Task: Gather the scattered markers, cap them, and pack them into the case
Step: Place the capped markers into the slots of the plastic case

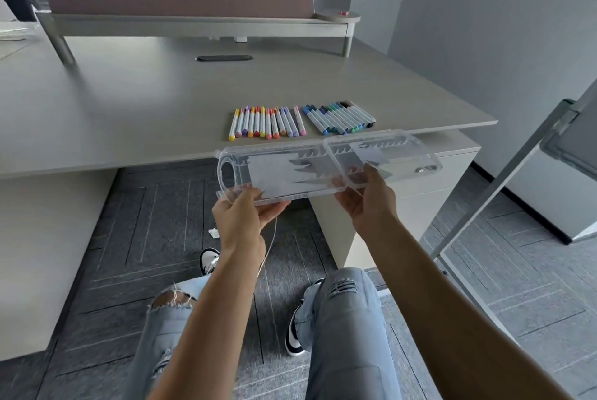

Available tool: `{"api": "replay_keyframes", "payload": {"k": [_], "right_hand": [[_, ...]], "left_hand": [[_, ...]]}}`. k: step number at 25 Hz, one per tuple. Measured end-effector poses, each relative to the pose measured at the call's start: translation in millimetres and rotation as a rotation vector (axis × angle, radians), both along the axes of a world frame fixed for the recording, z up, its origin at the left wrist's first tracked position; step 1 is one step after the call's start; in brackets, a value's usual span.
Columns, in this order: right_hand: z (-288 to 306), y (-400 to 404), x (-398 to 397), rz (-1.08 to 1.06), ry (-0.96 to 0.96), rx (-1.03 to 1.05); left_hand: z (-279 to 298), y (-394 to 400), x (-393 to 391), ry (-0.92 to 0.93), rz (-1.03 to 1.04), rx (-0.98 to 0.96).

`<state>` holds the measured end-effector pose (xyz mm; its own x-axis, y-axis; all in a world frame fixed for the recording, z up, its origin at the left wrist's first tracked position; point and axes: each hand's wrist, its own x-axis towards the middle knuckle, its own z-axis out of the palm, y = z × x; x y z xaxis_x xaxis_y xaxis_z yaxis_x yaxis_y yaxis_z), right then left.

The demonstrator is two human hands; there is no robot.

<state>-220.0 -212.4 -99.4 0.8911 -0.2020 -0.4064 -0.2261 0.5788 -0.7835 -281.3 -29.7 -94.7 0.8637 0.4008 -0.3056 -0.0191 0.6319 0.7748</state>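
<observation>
Packing step, barely begun. Clear case [323, 167] spread open, held off the worktop [129, 102] edge: left hand [242, 218] and right hand [365, 202] fingers curled on its near rim. Capped markers [297, 121] just beyond. Next: set case down, load.

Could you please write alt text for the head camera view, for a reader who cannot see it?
Both hands, left and right, hold an open, empty clear case in front of the desk. Capped markers lie in two rows near its edge.
</observation>
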Motion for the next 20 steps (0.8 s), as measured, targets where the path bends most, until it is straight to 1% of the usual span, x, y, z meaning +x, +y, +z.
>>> {"api": "replay_keyframes", "payload": {"k": [3, 11, 20], "right_hand": [[-1.7, 3.7, 16.6, -0.002, 0.017, -0.043], [-6.1, 21.3, 41.5, -0.063, 0.095, -0.063], [1.5, 33.8, 67.6, -0.053, 0.126, -0.078]], "left_hand": [[-2.7, -0.7, 14.9, 0.004, 0.046, 0.023], [-7.4, 12.6, 47.9, 0.040, 0.131, 0.092], [1.6, 24.7, 77.5, 0.102, 0.132, 0.101]]}}
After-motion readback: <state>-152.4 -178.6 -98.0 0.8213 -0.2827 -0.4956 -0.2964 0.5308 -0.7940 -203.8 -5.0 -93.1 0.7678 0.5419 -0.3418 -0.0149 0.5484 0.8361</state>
